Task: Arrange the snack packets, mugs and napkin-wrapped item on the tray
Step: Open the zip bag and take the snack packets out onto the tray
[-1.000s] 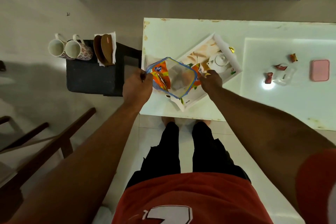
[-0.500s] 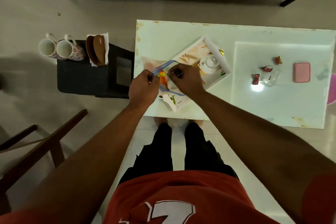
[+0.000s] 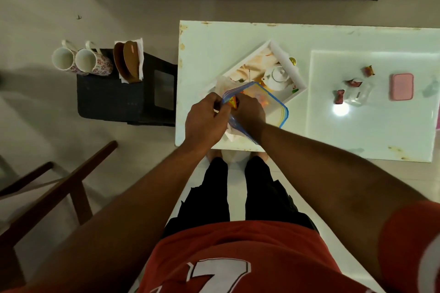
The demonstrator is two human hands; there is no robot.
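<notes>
A clear zip bag [image 3: 269,102] with a blue edge holds orange snack packets above the near end of the white tray [image 3: 285,59]. My left hand [image 3: 204,121] pinches the bag's left edge. My right hand [image 3: 250,109] is pushed into the bag's mouth, fingers hidden among the packets. A white teapot [image 3: 277,77] stands on the tray. Two flowered mugs [image 3: 81,60] lie on their sides on a black stool [image 3: 119,100], beside a brown item on a white napkin [image 3: 129,60].
The tray lies askew on a white table [image 3: 297,135]. Small red wrapped sweets [image 3: 352,88], a clear glass dish [image 3: 359,96] and a pink box [image 3: 402,87] sit at the table's right. A wooden chair [image 3: 54,192] stands at lower left.
The bag was held spread wide by both hands a second ago. My hands then came together, and my right hand has now gone into the bag's mouth.
</notes>
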